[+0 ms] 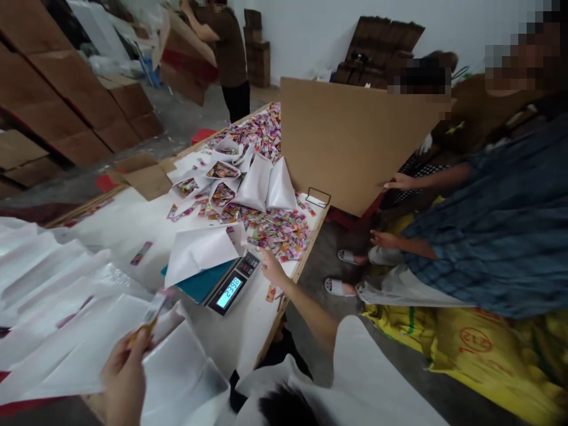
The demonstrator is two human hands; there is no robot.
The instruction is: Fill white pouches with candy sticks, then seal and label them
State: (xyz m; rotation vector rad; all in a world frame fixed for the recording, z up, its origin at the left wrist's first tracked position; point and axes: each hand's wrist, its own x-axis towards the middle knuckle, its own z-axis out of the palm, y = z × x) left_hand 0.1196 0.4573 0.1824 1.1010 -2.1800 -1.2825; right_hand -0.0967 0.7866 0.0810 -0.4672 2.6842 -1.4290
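In my left hand [124, 374], at the lower left, a small colourful stick packet [152, 315] is pinched between thumb and fingers; it is blurred. Below it stands a white bag [186, 370]. My right hand [271, 267] reaches to the far corner of a digital scale [228, 293], index finger stretched out beside loose packets [284, 228]; nothing shows clearly in it. The scale's lit display appears to read 239.8. A white bag [199, 251] lies on the scale's teal plate [206, 281], its mouth toward my right hand.
Several filled white bags [252, 183] stand among heaped packets. More white bags [48, 284] lie at left. A co-worker [483, 219] holds a large cardboard sheet [350, 142] at the table's right edge. Yellow sacks [470, 349] lie on the floor; stacked cartons [66, 89] stand behind left.
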